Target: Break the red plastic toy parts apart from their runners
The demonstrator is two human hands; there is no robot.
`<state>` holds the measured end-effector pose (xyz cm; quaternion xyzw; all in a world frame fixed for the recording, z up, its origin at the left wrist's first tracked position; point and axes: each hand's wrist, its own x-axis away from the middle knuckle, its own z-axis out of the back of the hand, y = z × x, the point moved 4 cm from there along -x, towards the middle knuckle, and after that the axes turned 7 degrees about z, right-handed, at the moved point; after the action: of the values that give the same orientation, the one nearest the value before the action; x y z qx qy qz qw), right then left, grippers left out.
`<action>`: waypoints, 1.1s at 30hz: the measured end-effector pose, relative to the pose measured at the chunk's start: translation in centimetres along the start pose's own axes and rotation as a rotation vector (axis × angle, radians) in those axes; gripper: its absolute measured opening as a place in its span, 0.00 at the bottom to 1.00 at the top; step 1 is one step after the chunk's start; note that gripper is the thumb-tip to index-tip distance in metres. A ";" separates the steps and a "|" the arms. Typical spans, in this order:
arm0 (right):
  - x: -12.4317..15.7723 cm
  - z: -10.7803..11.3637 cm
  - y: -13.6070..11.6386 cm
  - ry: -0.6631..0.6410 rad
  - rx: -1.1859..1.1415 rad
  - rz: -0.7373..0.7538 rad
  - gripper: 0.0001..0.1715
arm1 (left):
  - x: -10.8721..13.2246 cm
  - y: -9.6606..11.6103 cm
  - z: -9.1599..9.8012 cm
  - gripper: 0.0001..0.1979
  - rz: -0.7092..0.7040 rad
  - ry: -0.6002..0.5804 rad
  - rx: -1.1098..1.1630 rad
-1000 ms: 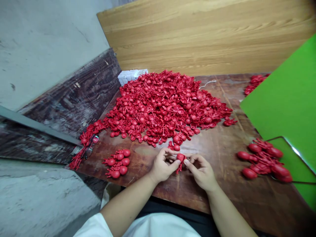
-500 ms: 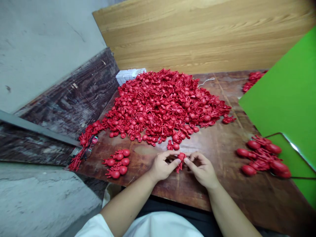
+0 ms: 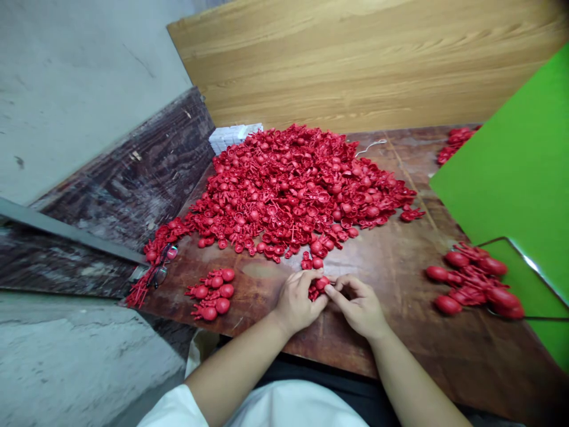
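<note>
Near the front edge of the brown table (image 3: 400, 261), both my hands grip one small red plastic figure (image 3: 322, 283) with a round head. My left hand (image 3: 297, 301) wraps its fingers round the body, which is partly hidden. With thumb and fingertips, my right hand (image 3: 361, 308) pinches the figure's head. Just beyond my fingers lie a few loose red pieces (image 3: 317, 263). They sit at the front of a large heap of red plastic parts (image 3: 284, 196), round head shells and thin-limbed bodies among them.
At the left lies a small group of red figures (image 3: 213, 293); a larger-looking group (image 3: 475, 281) lies at the right beside a green panel (image 3: 511, 172). Glasses (image 3: 165, 264) rest by the left edge. White blocks (image 3: 233, 137) stand behind the heap, before a wooden board (image 3: 355, 65).
The figure has turned from upright to tilted, and my left fingers have closed further over its body. My right hand has shifted slightly left with it.
</note>
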<state>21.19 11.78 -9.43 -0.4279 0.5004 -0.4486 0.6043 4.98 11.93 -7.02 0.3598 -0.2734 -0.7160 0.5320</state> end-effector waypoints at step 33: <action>-0.1 0.4 0.5 0.104 -0.168 0.095 0.38 | -0.1 0.6 0.1 0.13 -0.042 -0.066 -0.016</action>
<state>21.59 11.99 -9.82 -0.4289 0.5870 -0.3973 0.5600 5.28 11.90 -6.50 0.3374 -0.2775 -0.7406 0.5105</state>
